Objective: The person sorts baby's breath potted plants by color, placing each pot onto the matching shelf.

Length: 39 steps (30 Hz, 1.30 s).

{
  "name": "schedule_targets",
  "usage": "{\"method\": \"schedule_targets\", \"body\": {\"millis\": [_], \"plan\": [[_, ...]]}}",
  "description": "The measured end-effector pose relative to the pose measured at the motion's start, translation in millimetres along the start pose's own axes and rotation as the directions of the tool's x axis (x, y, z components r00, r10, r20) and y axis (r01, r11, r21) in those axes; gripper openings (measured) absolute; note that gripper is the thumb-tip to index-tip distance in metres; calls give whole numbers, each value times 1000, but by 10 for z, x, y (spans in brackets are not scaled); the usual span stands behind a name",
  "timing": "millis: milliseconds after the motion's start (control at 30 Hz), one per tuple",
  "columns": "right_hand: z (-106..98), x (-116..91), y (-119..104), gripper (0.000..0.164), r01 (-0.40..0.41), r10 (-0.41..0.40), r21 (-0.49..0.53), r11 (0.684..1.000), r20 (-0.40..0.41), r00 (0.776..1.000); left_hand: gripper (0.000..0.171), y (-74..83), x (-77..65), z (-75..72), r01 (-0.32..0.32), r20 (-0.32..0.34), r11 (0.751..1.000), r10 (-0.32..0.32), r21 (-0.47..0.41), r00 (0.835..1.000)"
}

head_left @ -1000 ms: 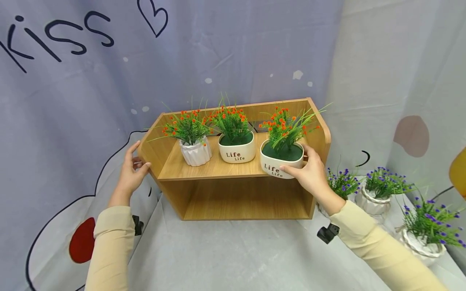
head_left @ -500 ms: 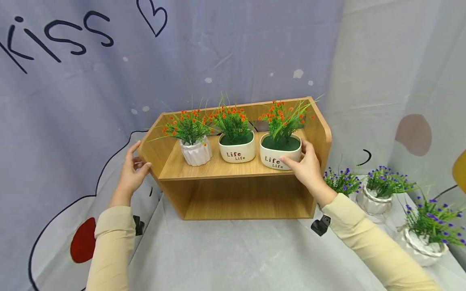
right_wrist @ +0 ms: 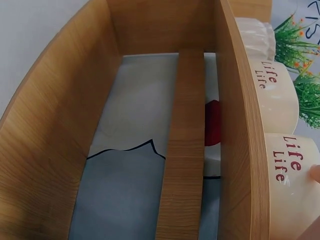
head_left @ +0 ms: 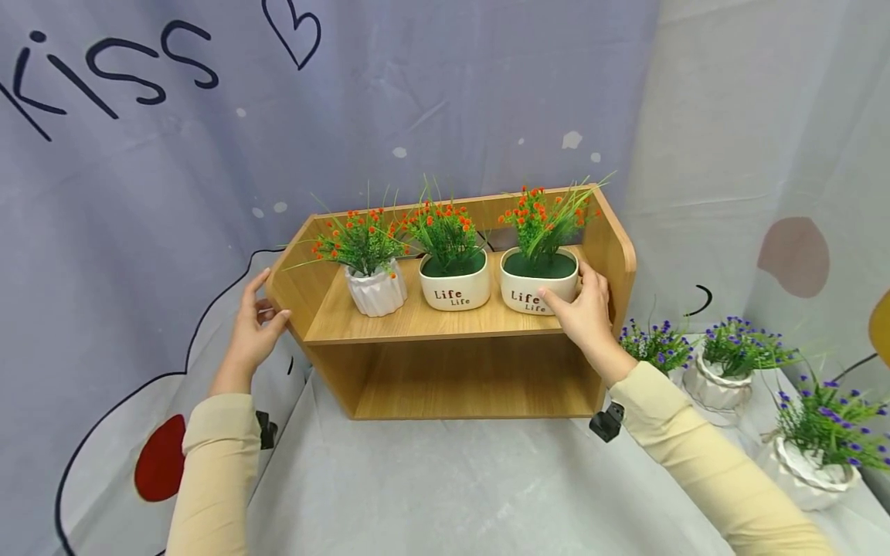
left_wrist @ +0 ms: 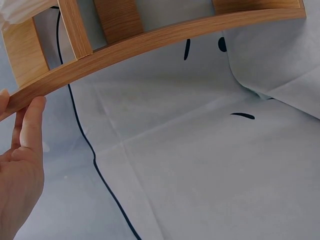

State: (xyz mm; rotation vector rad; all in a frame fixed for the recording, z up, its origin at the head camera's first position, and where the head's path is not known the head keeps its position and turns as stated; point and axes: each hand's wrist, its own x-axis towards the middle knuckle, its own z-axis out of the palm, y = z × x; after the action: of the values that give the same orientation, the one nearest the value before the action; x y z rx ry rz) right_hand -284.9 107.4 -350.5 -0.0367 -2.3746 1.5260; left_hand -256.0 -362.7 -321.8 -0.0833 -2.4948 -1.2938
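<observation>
A wooden shelf (head_left: pixel 431 337) stands against the curtain, with potted plants along its upper board. My right hand (head_left: pixel 585 315) holds the rightmost one, a white oval potted plant (head_left: pixel 526 293) with orange flowers and "Life" lettering, thumb on its front and fingers round its right side. It sits on the board, upright; the right wrist view shows its pot (right_wrist: pixel 287 200) beside the board's front edge. A matching potted plant (head_left: pixel 455 289) is in the middle, and a ribbed white potted plant (head_left: pixel 375 292) at the left. My left hand (head_left: pixel 252 328) pinches the edge of the shelf's left side panel (left_wrist: pixel 150 42).
Several purple-flowered potted plants (head_left: pixel 719 382) in white pots stand on the cloth at the right, beyond my right forearm. Below the upper board is the shelf's lower compartment (head_left: pixel 473 382). A grey-white cloth (head_left: pixel 431 486) covers the surface in front.
My right hand has moved the rightmost potted plant back from the front edge and onto the upper board, in line with the others. My left hand stays on the side panel.
</observation>
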Motion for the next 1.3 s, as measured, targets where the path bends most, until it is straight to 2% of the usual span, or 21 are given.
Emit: {"method": "schedule_targets", "body": {"millis": [233, 333, 467, 600, 833, 1033, 1300], "plan": [[11, 76, 18, 81, -30, 28, 59, 998, 30, 999, 71, -1, 7, 2, 5, -2, 1000, -5, 9, 1000], [18, 100, 27, 87, -61, 58, 51, 997, 54, 997, 72, -4, 10, 4, 7, -2, 1000, -7, 15, 1000], [37, 124, 36, 92, -69, 68, 16, 997, 44, 997, 72, 0, 8, 5, 10, -3, 1000, -10, 24, 1000], [38, 173, 42, 87, -57, 57, 2, 998, 25, 998, 73, 4, 7, 7, 13, 0, 1000, -13, 15, 1000], [30, 254, 46, 80, -40, 40, 8, 999, 45, 998, 72, -10, 11, 4, 9, 0, 1000, -9, 5, 1000], [9, 219, 37, 80, -23, 23, 9, 1000, 39, 999, 72, -4, 7, 10, 10, 1, 1000, -10, 3, 1000], [-29, 61, -37, 83, 11, -12, 23, 1000, 29, 999, 71, 5, 4, 12, 11, -11, 1000, -11, 18, 1000]]}}
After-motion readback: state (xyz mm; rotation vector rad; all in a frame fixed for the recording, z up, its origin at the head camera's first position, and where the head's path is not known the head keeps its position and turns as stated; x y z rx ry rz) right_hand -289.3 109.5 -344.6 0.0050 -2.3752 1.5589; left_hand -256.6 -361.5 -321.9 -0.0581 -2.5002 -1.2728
